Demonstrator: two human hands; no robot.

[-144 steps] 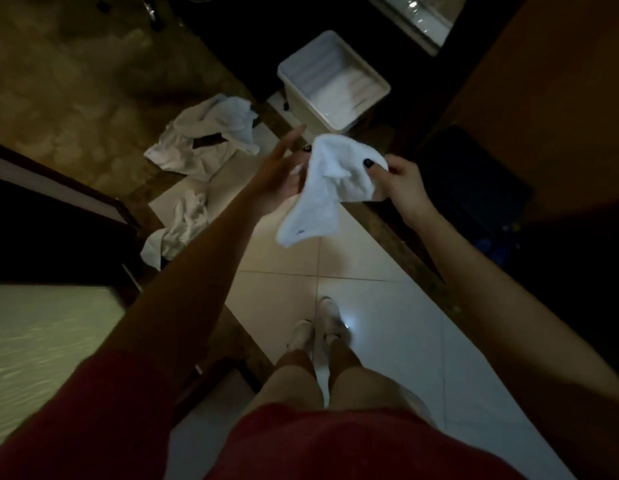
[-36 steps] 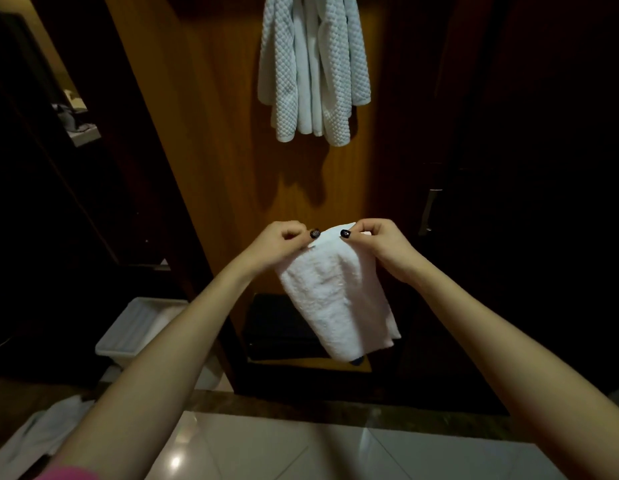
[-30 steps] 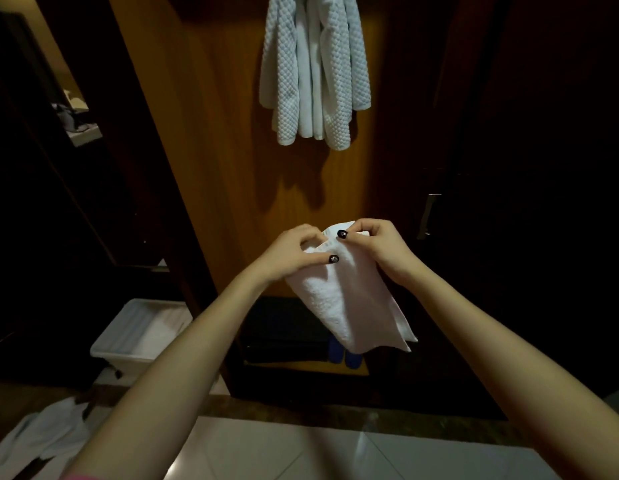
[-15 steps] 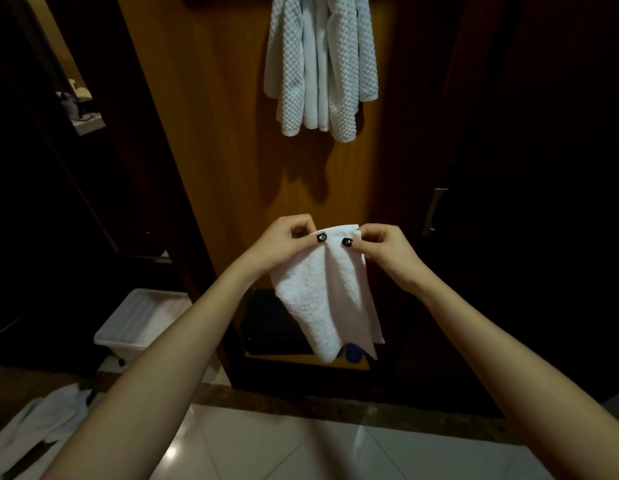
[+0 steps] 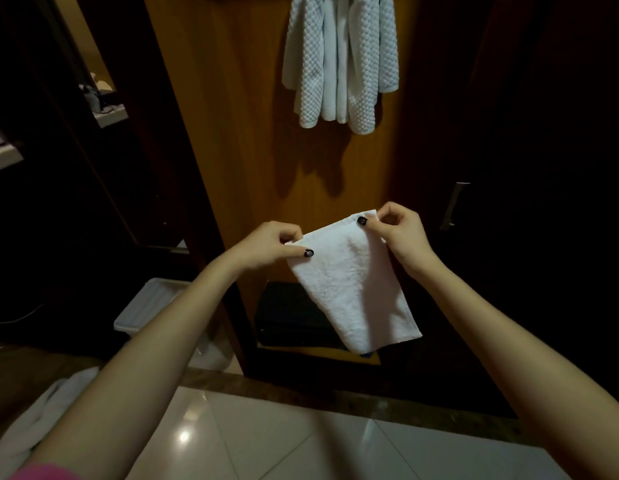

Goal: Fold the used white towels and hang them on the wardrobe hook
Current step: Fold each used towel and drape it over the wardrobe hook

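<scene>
Head view faces a wooden wardrobe panel (image 5: 239,140), dim dark recesses on both sides. Glossy pale floor tiles (image 5: 301,441) run beneath, edged by a brown stone strip. Waffle-weave white towels (image 5: 339,60) hang high on the panel, drooping straight down; the hook itself is hidden. A white bin (image 5: 145,306) stands low left, crumpled white cloth (image 5: 41,417) on the floor nearer. A folded towel (image 5: 353,285) is held in the air before the panel, below the hung towels and well apart from them. Its long axis slants from upper left down to lower right, free end lowest. Left hand (image 5: 266,245) pinches the upper left corner; right hand (image 5: 400,232) pinches the upper right corner, thumb on the cloth.
</scene>
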